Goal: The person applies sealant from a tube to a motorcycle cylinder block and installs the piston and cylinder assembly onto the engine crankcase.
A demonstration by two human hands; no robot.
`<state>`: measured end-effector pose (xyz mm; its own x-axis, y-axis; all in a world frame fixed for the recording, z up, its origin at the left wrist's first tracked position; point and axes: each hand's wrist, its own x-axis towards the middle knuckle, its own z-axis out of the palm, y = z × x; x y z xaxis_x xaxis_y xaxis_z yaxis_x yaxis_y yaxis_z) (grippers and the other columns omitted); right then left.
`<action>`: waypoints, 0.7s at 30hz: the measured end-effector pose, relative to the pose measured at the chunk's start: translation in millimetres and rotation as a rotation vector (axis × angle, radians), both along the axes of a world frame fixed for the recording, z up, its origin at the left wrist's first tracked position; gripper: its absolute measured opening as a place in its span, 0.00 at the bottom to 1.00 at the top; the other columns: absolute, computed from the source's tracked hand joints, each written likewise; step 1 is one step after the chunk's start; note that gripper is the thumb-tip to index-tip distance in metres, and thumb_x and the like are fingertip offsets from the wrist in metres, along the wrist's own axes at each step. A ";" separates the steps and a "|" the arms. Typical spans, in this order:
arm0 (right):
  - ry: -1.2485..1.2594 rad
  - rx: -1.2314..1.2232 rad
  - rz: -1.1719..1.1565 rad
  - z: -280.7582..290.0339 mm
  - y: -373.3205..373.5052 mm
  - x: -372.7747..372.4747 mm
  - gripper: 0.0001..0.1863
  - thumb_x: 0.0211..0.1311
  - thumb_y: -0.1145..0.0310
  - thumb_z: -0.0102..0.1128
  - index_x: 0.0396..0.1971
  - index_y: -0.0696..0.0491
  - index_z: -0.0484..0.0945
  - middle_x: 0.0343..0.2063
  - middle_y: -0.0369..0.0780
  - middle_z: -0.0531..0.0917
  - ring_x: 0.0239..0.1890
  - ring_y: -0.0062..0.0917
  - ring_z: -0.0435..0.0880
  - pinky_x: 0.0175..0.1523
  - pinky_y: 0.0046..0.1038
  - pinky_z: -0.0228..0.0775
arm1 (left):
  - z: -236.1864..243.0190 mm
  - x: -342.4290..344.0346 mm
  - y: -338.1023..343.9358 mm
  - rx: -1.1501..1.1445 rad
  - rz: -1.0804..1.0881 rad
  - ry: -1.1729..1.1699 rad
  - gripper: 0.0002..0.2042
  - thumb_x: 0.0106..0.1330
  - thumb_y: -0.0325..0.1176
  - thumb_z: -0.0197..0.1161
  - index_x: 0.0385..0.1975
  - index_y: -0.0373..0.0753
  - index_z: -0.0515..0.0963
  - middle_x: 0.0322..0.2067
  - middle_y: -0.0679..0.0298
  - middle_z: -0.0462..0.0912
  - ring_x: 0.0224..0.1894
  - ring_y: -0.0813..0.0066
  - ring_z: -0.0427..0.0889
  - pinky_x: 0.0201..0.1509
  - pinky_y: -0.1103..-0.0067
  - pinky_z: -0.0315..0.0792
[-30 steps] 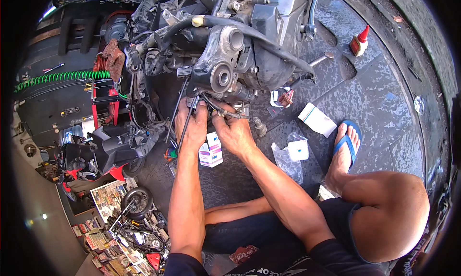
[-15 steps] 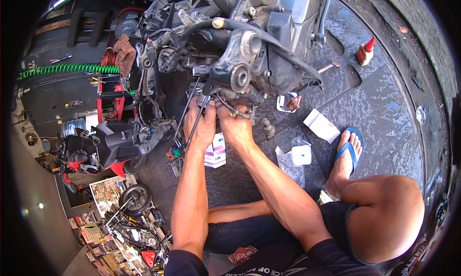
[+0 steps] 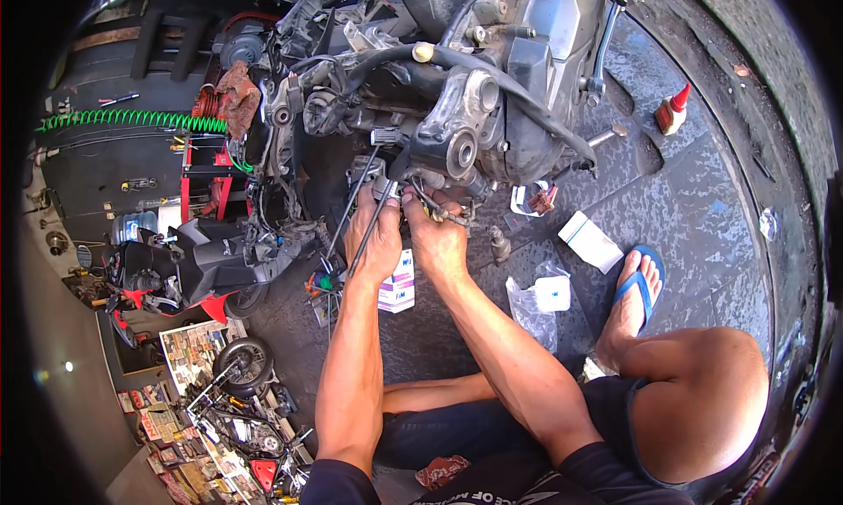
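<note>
Below the dirty engine [image 3: 527,92] of a partly stripped motorbike, both my hands work close together. My left hand [image 3: 376,241] is closed around a small grey metal part [image 3: 384,189], its thumb on the near side. Beside it, my right hand [image 3: 439,243] has thumb and fingers curled in at the same spot; its fingertips are partly hidden, so I cannot make out what they grip. A short dark hose [image 3: 430,202] loops over the right fingers. Two thin dark rods or cables [image 3: 371,233] pass over and beside my left hand. Above sits a round metal bushing [image 3: 462,155].
On the dark floor lie a white-and-purple box [image 3: 397,285], a spark-plug-like metal piece [image 3: 500,244], a clear plastic bag [image 3: 531,316], a white packet [image 3: 590,241] and a red-capped bottle [image 3: 672,111]. Left are a red stand [image 3: 209,184], a green coiled hose [image 3: 132,119] and black fairings [image 3: 211,255].
The engine and floor items sit slightly further right and lower in view. Both my hands have tilted back a little, so more of the grey metal part shows between them.
</note>
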<state>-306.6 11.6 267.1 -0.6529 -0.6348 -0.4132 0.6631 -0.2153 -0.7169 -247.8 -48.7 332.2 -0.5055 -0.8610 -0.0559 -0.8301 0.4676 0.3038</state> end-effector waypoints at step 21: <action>0.021 -0.078 0.112 -2.1 6.8 -13.4 0.14 0.65 0.67 0.63 0.44 0.62 0.85 0.37 0.40 0.89 0.41 0.20 0.84 0.48 0.26 0.74 | -4.2 -6.5 -1.6 -0.066 0.017 0.050 0.22 0.66 0.45 0.57 0.50 0.31 0.74 0.35 0.39 0.83 0.42 0.34 0.82 0.45 0.53 0.72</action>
<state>-320.0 18.4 265.0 -0.5840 -0.7339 -0.3469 0.6712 -0.1963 -0.7148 -254.3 -50.3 328.0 -0.4911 -0.8707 0.0265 -0.8229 0.4737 0.3139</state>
